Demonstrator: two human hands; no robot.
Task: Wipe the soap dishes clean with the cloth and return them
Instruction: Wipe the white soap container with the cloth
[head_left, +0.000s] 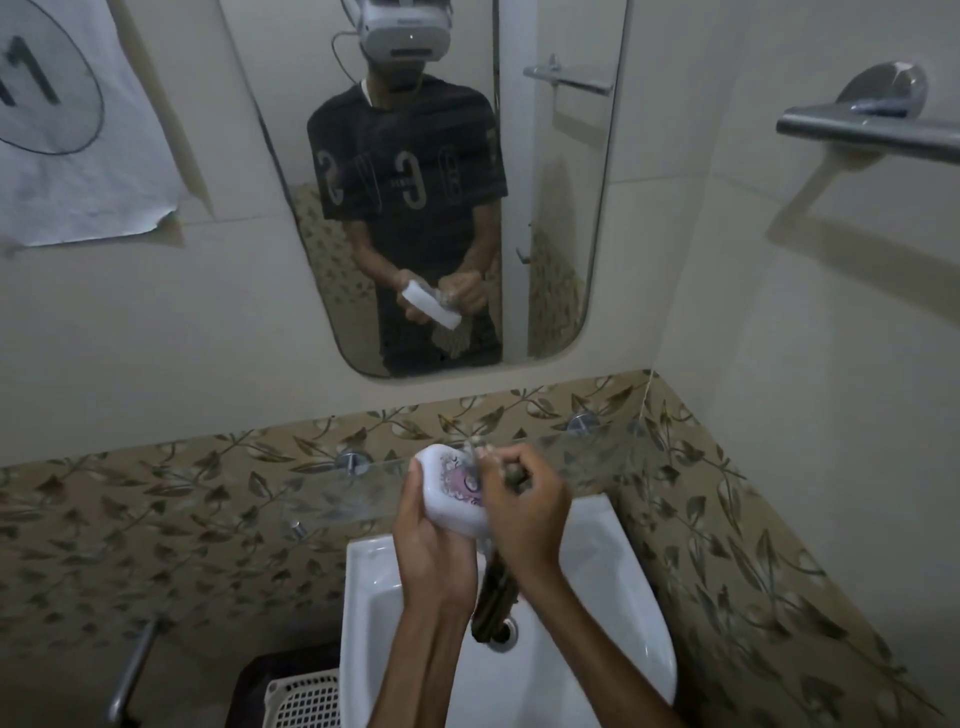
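A: We have the soap dish (451, 493) just below the middle of the frame, held above the back edge of the white basin (613, 613). Our left hand (431, 540) cups it from below, fingers curled round its lower left edge, so that grip is closed on the dish.

B: And our right hand (524, 514) sits against the dish's right side, fingers curled tight round the cloth (496, 592). That grip is closed on the cloth, and the bunched part under the knuckles touches the dish's patterned inner face.

A: The rest of the cloth hangs down dark and rolled between our two wrists, its tip near the drain (506, 631).

B: The dish is tilted towards us, white with a pinkish pattern inside. We cannot tell whether it is still wet.

A: Behind it runs the glass shelf (332, 486) along the leaf-patterned tiles (156, 530). The mirror (561, 208) in the upper middle shows both hands on the dish.

B: A towel bar (862, 132) is at the upper right, a sheet of paper (78, 130) at the upper left, and a white basket (301, 701) at the lower left.
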